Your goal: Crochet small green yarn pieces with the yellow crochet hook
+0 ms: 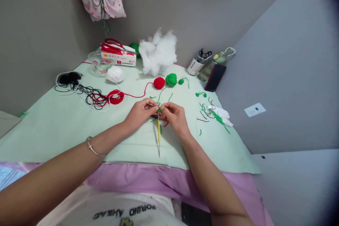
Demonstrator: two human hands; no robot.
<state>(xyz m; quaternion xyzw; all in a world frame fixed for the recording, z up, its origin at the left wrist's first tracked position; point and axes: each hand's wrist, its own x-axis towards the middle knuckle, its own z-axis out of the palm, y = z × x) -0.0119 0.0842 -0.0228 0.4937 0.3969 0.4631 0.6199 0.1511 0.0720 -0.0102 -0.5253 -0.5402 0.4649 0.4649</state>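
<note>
mid pale green worktop (53, 120), left hand (140, 111) and right hand (175, 114) pinched thin green yarn (159, 99) on a yellow-handled crochet hook (159, 132); little looked worked, round green yarn ball (171, 79) nearly whole.

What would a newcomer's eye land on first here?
The left hand and right hand, mid-table, pinching green yarn where a yellow-handled crochet hook lies pointing toward the person. Behind them sit a red yarn ball and green yarn ball, and a big puff of white stuffing by the wall.
</note>
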